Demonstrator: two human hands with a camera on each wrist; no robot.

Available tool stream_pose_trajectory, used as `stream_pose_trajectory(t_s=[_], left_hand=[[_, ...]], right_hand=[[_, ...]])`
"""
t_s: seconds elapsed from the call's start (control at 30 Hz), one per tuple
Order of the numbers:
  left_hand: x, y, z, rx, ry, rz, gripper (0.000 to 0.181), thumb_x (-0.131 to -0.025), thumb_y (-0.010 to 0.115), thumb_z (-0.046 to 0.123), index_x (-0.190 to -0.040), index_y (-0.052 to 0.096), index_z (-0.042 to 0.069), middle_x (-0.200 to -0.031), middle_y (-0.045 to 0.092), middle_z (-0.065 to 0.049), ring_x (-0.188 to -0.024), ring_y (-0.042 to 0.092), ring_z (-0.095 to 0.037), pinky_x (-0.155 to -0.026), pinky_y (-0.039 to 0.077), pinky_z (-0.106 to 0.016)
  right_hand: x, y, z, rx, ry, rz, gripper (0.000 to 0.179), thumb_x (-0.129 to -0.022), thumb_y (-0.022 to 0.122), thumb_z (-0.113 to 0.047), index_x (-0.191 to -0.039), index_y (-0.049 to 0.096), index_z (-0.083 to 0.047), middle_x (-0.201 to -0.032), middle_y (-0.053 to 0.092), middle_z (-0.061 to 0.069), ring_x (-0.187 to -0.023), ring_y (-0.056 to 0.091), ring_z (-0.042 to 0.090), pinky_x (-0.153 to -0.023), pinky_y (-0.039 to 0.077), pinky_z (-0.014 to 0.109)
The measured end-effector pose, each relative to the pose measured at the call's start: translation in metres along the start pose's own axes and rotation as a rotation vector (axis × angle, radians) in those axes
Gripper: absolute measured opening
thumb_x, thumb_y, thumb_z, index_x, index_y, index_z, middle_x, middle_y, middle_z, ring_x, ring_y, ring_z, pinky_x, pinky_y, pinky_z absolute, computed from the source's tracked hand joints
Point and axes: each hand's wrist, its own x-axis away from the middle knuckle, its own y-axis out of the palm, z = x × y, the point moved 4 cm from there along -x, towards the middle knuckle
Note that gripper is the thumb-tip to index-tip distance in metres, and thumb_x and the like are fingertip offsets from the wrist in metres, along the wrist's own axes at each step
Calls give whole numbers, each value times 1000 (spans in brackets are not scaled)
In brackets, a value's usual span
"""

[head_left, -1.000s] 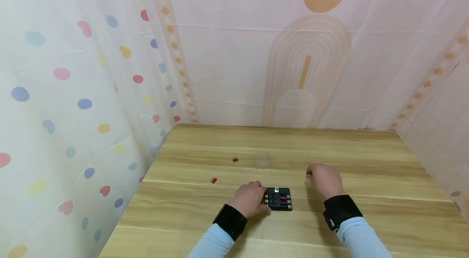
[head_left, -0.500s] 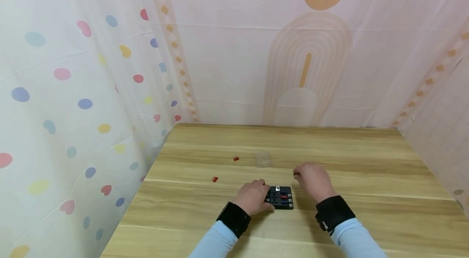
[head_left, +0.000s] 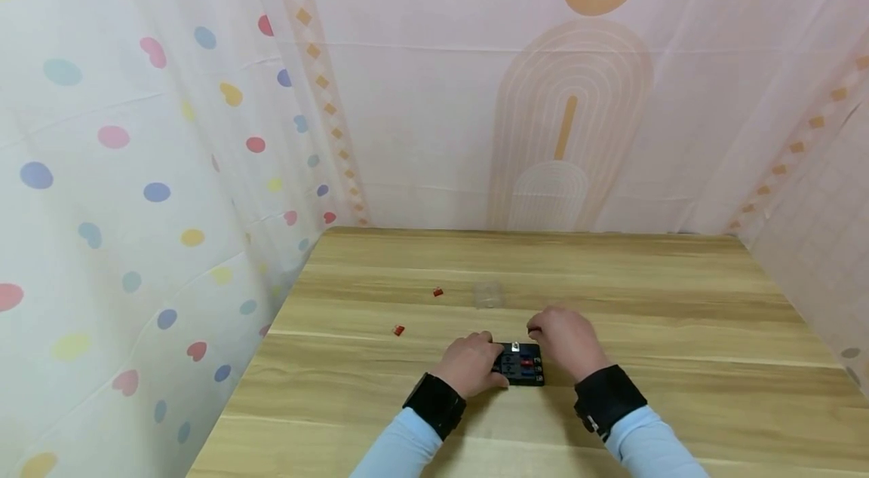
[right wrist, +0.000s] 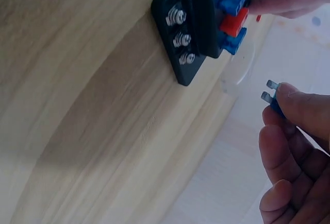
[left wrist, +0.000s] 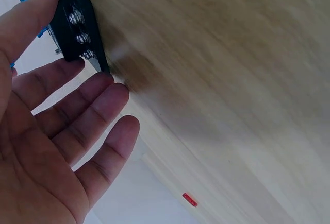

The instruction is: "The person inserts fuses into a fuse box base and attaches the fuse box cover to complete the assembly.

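Observation:
A black fuse block (head_left: 511, 375) lies on the wooden table, its left end gripped by my left hand (head_left: 468, 366) between thumb and fingers. Metal terminal screws line the block's side in the right wrist view. Seated in it there are a red blade fuse (right wrist: 235, 23) and two blue ones, one on each side of the red. My right hand (head_left: 569, 342) pinches another blue blade fuse (right wrist: 277, 107) between thumb and index finger, its metal prongs pointing outward. That hand hovers just off the block's far right corner, with the fuse apart from the block.
Two loose red blade fuses, a farther one (head_left: 437, 292) and a nearer one (head_left: 398, 330), lie left of the block on the table (head_left: 679, 312). A clear plastic cover (head_left: 487, 295) sits behind the block. Patterned curtains (head_left: 434, 124) hang along the back and sides.
My right hand has moved left with the blue blade fuse, from well right of the fuse block to beside its far right corner. My left hand keeps its grip on the block.

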Motion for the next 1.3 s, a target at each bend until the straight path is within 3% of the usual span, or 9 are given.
stream_pose_trajectory(t_s=[0.23,0.57,0.93,1.3], left_hand=[[-1,0,1,-23,2,-7,44,-78,80,50,-106,74,16,-88,60,1,-78,57,-13,-66,51,-28],[-7,1,-2,-9,7,-19,45,-77,80,52,-105,75,18,-86,59,1,-76,56,-14,-64,50,-29],[-7,2,-8,91,-7,-18,52,-76,82,49,-116,75,16,-91,60,0,-82,58,-15,-68,50,-28],[-4,-3,-7,118,17,11,50,-73,85,48,-110,77,15,-88,61,1,-79,58,-15,-66,50,-27]], right_hand=[[-1,4,-8,-21,-19,-18,4,-84,79,-9,-85,78,-12,-80,71,-1,-73,65,16,-68,53,37],[-2,9,-19,37,-120,-34,5,-81,81,-11,-84,79,-14,-77,66,-4,-71,62,13,-63,52,33],[-2,22,-22,34,-184,-49,7,-82,79,-7,-82,78,-14,-76,65,-4,-70,63,14,-61,51,33],[-1,29,-25,92,-240,-38,5,-80,80,-9,-80,77,-13,-74,64,-3,-68,63,16,-58,51,32]])
